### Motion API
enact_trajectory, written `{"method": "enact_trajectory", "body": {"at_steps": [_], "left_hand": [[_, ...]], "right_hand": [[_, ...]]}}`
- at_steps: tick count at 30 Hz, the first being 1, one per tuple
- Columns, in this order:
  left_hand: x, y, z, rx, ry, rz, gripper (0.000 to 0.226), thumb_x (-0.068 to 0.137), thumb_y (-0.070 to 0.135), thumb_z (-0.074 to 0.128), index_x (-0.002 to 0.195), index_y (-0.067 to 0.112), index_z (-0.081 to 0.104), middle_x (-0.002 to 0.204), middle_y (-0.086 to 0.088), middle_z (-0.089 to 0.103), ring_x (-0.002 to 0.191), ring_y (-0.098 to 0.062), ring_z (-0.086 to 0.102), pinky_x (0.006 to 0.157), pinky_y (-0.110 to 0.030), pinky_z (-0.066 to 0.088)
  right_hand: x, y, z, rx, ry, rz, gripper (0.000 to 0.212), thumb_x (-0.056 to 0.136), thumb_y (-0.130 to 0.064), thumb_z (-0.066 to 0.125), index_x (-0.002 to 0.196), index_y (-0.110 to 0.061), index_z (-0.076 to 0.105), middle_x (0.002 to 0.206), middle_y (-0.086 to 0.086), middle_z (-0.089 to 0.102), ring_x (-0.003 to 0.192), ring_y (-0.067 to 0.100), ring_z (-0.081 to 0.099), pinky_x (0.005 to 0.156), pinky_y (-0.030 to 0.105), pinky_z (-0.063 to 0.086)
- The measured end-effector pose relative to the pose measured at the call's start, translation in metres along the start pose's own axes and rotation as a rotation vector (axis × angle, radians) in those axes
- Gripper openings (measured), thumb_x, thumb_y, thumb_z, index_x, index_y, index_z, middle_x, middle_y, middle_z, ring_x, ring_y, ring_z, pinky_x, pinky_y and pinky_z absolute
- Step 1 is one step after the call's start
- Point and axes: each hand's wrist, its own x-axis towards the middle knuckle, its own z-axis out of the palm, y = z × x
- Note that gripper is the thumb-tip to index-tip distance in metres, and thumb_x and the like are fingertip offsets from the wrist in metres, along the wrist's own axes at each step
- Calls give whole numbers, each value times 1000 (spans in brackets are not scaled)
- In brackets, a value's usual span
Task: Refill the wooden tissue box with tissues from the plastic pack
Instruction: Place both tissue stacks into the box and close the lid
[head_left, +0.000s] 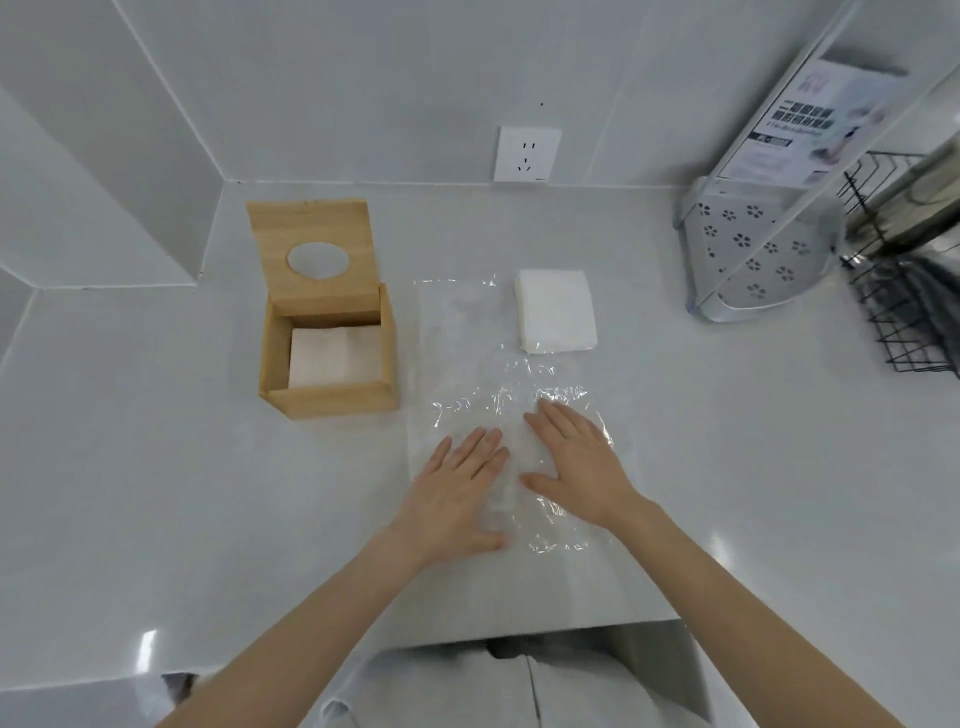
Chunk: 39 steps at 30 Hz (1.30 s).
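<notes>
The wooden tissue box (332, 400) stands open at the left of the counter, its lid (311, 228) with a round hole tipped up against the back. White tissues (335, 356) lie inside it. A clear plastic pack (467, 364) lies flat in the middle of the counter, wrinkled and see-through. A white stack of tissues (556, 310) rests at its far right end. My left hand (457, 493) and my right hand (576, 457) lie flat, fingers spread, pressing on the near part of the plastic. Neither hand grips anything.
A white perforated rack (748, 249) with a printed sheet stands at the back right, a black wire basket (904, 312) beside it. A wall socket (527, 154) sits on the back wall. The counter's front edge (519, 631) is close to my body.
</notes>
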Motion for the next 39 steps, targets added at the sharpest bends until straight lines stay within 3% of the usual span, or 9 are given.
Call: {"method": "enact_trajectory", "body": {"at_steps": [2,8,12,15,18,23,29,32,39], "left_hand": [[1,0,8,76,-8,-36,90,59,76,35,129,20,44,138,-1,51,127,-18,47,95,-46,46],[3,-1,14,82,76,20,58,75,55,35,120,25,55,128,1,60,115,-18,58,88,-40,51],[7,-1,8,7,105,-2,44,78,38,34,105,27,67,121,-4,65,110,-23,62,81,-43,55],[12,0,6,-187,140,7,62,79,42,17,115,22,63,138,-7,51,131,-29,43,102,-45,36],[15,1,-1,-382,144,-76,76,74,52,7,124,21,56,147,-3,39,138,-20,32,110,-39,28],[8,15,-24,-536,287,-61,67,80,52,19,122,17,59,142,-4,44,134,-16,38,111,-27,27],[-5,24,-35,-427,480,54,49,94,45,26,118,20,60,133,-5,55,124,-13,45,102,-21,31],[-9,18,-33,-354,467,84,40,97,39,29,119,23,59,131,-4,57,123,-14,47,99,-22,33],[-13,3,-28,-272,454,242,33,95,36,38,117,26,60,134,-3,55,126,-13,45,101,-25,35]], "right_hand": [[-6,4,6,18,2,12,72,85,-36,58,145,-17,22,157,3,10,144,18,6,115,32,7],[-19,5,12,155,147,5,49,87,-20,56,134,-14,43,145,5,39,135,21,30,110,30,24],[-32,-7,5,486,212,57,18,86,-12,58,102,-16,66,97,-1,68,84,2,59,77,10,40],[-39,-16,2,706,90,99,14,85,-8,59,91,-16,69,76,-1,67,61,0,61,60,9,43],[-47,-23,7,583,-41,-9,19,88,-11,53,98,-13,69,84,6,72,77,15,67,71,23,52],[-46,-24,48,-249,159,-220,48,80,-30,36,116,-11,61,118,4,67,114,20,59,100,37,43],[-8,-10,43,-98,288,-8,50,93,-31,29,133,-4,42,139,16,48,132,24,24,111,33,5],[15,-5,37,-4,374,88,59,88,-30,42,139,-4,26,146,17,35,135,24,15,111,34,7],[56,5,25,-48,482,254,55,89,-32,28,137,-6,32,144,20,39,134,31,32,110,40,15]]}}
